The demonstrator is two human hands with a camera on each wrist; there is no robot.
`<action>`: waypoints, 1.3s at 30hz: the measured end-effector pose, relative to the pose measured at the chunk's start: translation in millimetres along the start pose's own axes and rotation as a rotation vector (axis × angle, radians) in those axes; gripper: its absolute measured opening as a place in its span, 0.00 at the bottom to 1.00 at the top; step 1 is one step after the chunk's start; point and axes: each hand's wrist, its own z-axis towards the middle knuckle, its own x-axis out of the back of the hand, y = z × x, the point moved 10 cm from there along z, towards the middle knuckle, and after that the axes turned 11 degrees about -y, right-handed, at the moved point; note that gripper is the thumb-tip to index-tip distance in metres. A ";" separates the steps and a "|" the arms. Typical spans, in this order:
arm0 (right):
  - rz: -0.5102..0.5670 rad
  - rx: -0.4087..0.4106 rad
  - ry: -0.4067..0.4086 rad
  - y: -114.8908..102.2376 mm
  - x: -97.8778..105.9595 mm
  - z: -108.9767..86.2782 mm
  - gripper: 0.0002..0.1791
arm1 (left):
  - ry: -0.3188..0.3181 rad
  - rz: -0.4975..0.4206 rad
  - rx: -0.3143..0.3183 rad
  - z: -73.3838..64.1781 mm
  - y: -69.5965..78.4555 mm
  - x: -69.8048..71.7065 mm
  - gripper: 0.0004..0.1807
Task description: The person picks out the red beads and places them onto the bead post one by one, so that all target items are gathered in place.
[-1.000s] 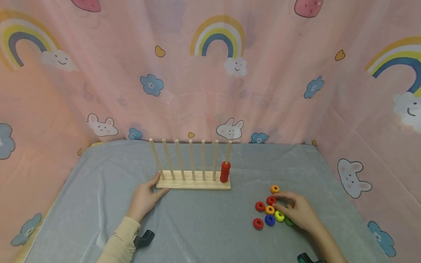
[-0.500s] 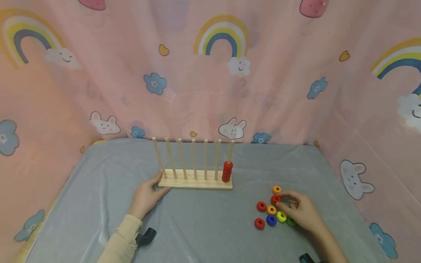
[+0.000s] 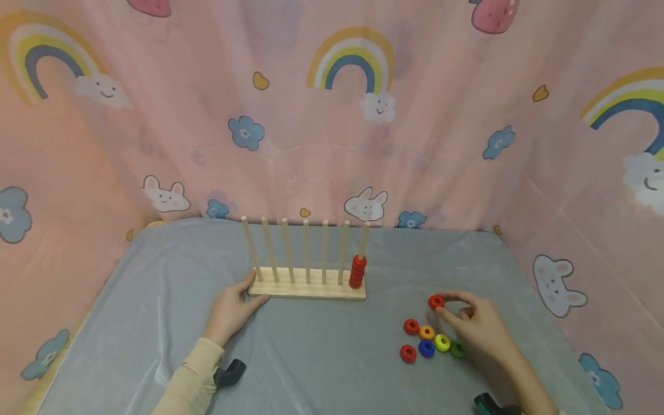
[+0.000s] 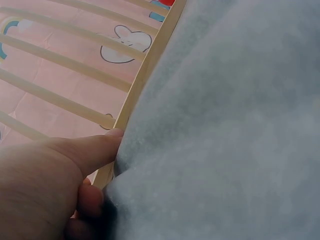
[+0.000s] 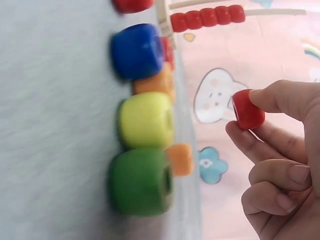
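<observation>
My left hand (image 3: 228, 314) grips the left end of a wooden peg rack (image 3: 306, 292), thumb on its front edge. Several upright pegs stand on the rack, and the rightmost carries a stack of red beads (image 3: 357, 272). Above the cloth, my right hand (image 3: 479, 323) pinches a red bead (image 5: 248, 109) between thumb and fingertips. Loose on the cloth below lie two red beads, an orange bead (image 3: 426, 332), a blue bead (image 3: 426, 347), a yellow bead (image 3: 442, 342) and a green bead (image 3: 457, 349). Another orange bead (image 5: 181, 159) is mostly hidden behind the pinched one in the head view.
A grey cloth (image 3: 311, 357) covers the table. Behind and at the sides hangs a pink patterned curtain (image 3: 441, 115). Dark wrist straps show near both wrists. Grey cloth lies between the rack and the loose beads.
My right hand has taken hold of a red bead among the loose ones and lifted it up from the cloth. The left hand keeps its grip on the rack.
</observation>
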 end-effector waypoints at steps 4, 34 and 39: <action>-0.016 0.054 0.035 -17.3 6.5 2.7 0.20 | -0.003 -0.003 0.002 -0.6 0.7 0.7 0.42; 0.256 0.473 0.243 -146.2 19.9 40.0 0.16 | -0.015 0.001 0.019 4.4 -2.2 -1.8 0.42; 0.317 0.502 0.273 -163.0 21.4 41.5 0.17 | -0.019 -0.008 0.018 4.8 -4.3 -2.7 0.42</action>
